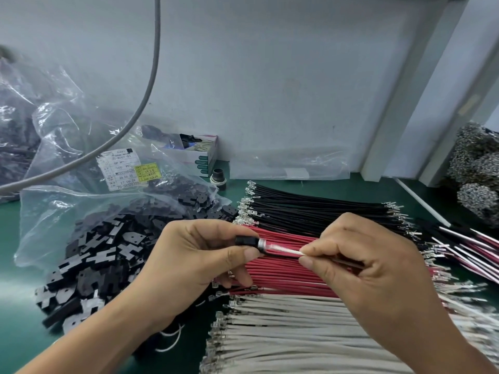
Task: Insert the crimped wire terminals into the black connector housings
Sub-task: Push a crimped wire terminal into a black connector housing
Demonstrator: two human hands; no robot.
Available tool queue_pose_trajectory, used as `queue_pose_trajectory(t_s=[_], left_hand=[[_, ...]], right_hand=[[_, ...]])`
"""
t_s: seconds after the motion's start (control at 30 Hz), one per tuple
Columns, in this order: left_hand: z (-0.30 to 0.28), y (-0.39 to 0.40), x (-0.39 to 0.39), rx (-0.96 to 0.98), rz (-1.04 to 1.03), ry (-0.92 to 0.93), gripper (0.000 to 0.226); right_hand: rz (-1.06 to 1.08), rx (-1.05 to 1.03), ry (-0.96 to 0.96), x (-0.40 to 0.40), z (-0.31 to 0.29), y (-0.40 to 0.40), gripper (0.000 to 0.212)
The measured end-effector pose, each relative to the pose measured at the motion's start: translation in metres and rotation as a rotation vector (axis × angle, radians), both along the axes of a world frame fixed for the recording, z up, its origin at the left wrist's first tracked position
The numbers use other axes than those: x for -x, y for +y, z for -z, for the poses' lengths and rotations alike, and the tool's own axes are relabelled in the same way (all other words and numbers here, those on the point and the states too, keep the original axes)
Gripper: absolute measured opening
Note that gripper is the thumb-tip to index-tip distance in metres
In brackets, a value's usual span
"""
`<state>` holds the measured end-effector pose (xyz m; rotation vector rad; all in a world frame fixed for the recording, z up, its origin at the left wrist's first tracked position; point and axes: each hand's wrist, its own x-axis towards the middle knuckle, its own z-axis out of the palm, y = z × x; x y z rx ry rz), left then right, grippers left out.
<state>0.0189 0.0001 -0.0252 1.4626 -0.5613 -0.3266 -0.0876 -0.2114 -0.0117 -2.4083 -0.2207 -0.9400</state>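
Table [16, 265]: green mat.
Wall [270, 76]: pale grey, behind.
Left grip [194, 263]: pinching black housing [246, 241].
Right grip [359, 265]: pinching white wire [283, 251].

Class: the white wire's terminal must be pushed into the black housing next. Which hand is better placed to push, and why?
The right hand: it pinches the white wire just behind its terminal, already aimed at the black housing, which the left hand grips.
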Motion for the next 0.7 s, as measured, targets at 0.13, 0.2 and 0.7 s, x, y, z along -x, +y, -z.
queue_pose_trajectory(t_s=[0.13,0.2,0.7], left_hand=[[0.001,0.0,0.0,-0.002,0.008,0.006,0.026],[0.001,0.0,0.0,-0.005,0.021,0.007,0.027],[0.0,-0.002,0.008,-0.123,0.013,-0.165,0.018]], right_hand=[[-0.008,-0.075,0.017,0.0,0.002,0.0,0.008],[0.009,-0.035,0.028,-0.002,0.004,0.002,0.009],[0.018,-0.01,0.013,-0.003,0.017,0.018,0.006]])
